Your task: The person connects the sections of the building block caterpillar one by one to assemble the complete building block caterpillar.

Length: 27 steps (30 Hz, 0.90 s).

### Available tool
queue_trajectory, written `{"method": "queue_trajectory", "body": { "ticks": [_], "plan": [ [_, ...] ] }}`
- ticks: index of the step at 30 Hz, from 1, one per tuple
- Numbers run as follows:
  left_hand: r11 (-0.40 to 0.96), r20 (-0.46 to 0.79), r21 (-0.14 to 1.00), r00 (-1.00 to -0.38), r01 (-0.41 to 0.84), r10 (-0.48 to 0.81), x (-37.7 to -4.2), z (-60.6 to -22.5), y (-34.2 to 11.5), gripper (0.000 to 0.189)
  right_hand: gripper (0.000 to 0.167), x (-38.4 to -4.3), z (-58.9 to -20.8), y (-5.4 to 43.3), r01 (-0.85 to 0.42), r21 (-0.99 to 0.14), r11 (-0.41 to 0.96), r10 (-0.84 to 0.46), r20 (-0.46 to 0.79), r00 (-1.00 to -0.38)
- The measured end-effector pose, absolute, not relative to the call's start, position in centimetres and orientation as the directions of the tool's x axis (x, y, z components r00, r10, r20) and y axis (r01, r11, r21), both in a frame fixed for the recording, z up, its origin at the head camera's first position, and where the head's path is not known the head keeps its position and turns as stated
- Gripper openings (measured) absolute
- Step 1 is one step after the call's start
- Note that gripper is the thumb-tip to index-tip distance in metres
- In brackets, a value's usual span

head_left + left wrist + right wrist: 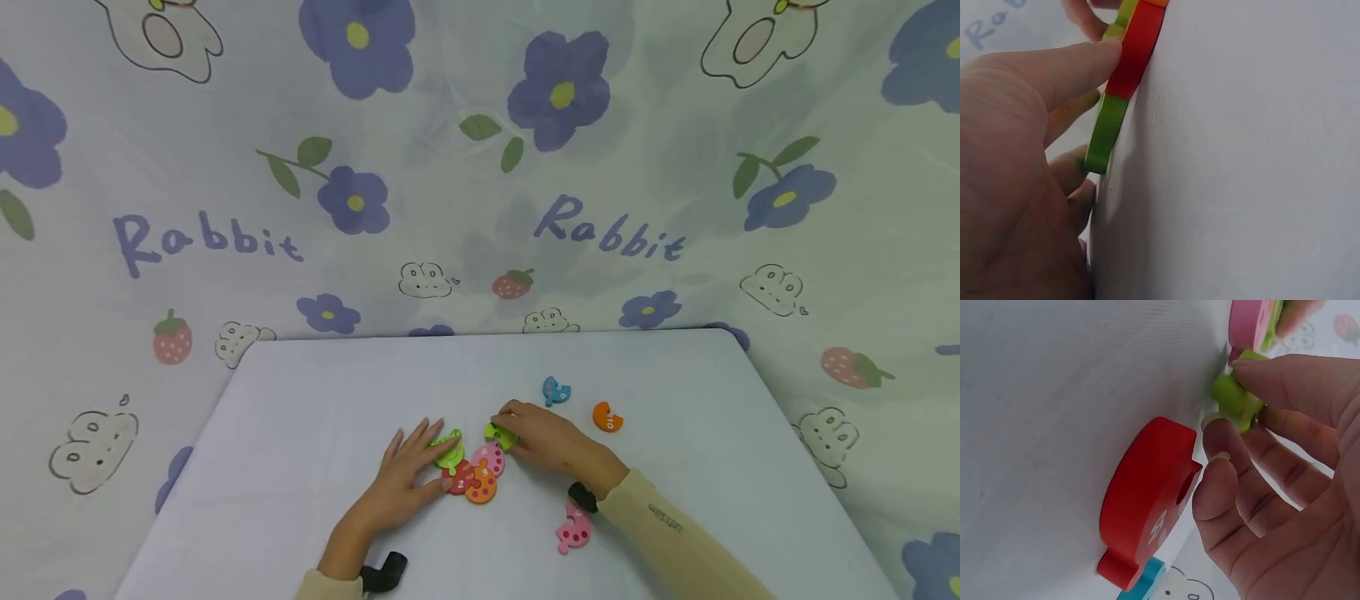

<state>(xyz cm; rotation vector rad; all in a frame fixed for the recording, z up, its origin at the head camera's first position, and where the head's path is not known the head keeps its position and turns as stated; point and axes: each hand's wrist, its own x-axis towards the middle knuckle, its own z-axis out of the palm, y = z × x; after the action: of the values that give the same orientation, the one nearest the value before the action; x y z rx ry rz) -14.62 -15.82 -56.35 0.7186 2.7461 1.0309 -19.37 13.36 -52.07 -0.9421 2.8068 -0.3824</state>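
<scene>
A curved chain of numbered puzzle pieces lies on the white table: a light green piece (448,456), a red piece marked 2 (457,480), an orange piece marked 3 (482,488) and a pink piece marked 4 (490,458). My left hand (405,483) rests over the chain's left end, fingers stretched across the green piece and thumb at the red one's edge (1135,53). Between thumb and fingers, my right hand (543,437) pinches another green puzzle piece (1238,400), close to the pink piece (1247,325).
Beyond the right hand lie a blue piece (556,392) and an orange piece marked 10 (607,417). A pink dotted piece (574,530) sits near the right wrist. The right wrist view shows a loose red piece (1147,487) beside the fingers. A patterned cloth (450,167) hangs behind.
</scene>
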Motion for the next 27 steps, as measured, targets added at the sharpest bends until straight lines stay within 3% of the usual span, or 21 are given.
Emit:
{"method": "queue_trajectory", "body": {
  "ticks": [21,27],
  "plan": [
    [0.673,0.041,0.632,-0.884,0.384,0.466,-14.61,-56.36,-15.62,0.063,0.043,-19.21,-51.79,12.53,-0.607,-0.198,0.770,-0.630,-0.084,-0.772],
    [0.671,0.046,0.636,-0.886,0.382,0.461,-14.62,-56.32,-15.68,0.063,0.050,-19.15,-51.99,12.96,-0.599,-0.202,0.775,-0.624,-0.098,-0.775]
  ]
}}
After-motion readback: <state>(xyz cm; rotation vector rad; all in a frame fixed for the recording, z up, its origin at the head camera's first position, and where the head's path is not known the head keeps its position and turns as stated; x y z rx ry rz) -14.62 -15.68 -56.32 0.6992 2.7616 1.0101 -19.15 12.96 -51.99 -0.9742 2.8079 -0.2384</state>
